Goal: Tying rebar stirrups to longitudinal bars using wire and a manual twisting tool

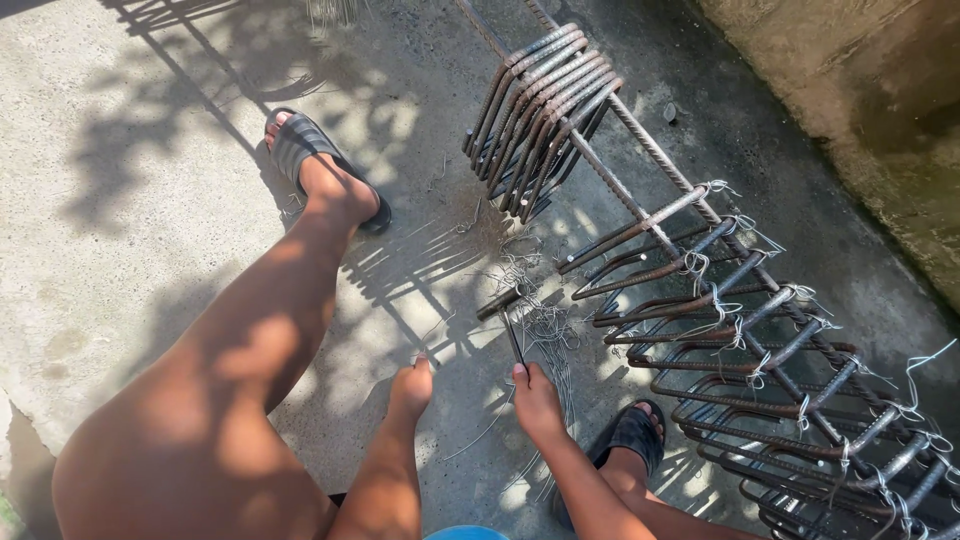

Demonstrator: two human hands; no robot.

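My right hand [537, 398] grips a thin dark metal rod tool [512, 333] that points forward toward a short dark handle piece [497, 303] on the concrete. My left hand [411, 388] hangs low beside my knee with its fingers curled; nothing shows in it. A heap of thin tie wire [545, 325] lies on the ground just ahead of both hands. To the right runs a rebar cage [740, 330] of long ribbed bars with square stirrups tied on with wire. A bundle of loose stirrups [545, 110] hangs together further up the bars.
My left leg stretches forward to a dark sandal [300, 145]; my right foot wears another sandal [630, 435] next to the cage. Concrete floor [130, 220] spreads to the left with leaf shadows. A rough concrete wall [860, 90] rises at the right.
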